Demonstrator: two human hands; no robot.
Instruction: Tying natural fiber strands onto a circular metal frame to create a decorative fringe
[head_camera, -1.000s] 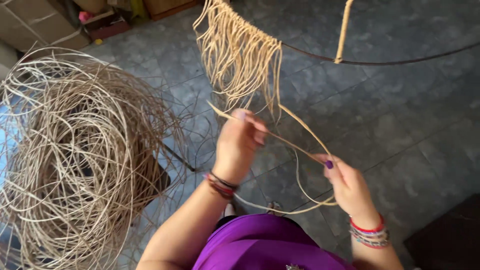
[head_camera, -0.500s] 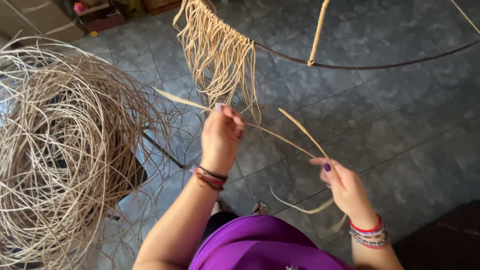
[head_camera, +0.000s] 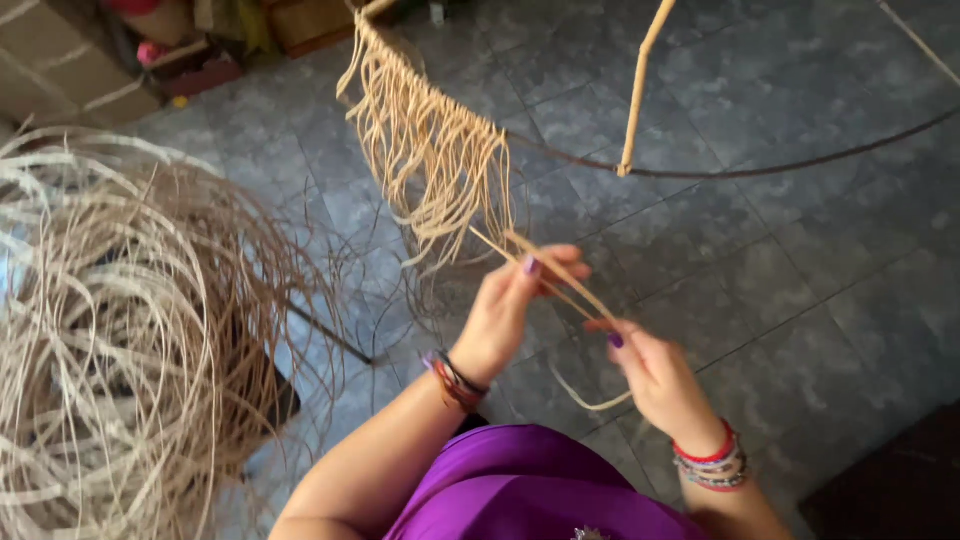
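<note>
With the left hand (head_camera: 515, 310) pinching the rattan strand (head_camera: 560, 285) near the woven fringe (head_camera: 430, 150) and the right hand (head_camera: 655, 375) gripping its tail, keep it taut against the dark wire hoop (head_camera: 760, 170).

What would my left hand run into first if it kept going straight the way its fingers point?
Most likely the fringe of pale cane strands hanging from the dark hoop. The left hand points up and slightly right toward it, with only the held strand between; depth is unclear.
</note>
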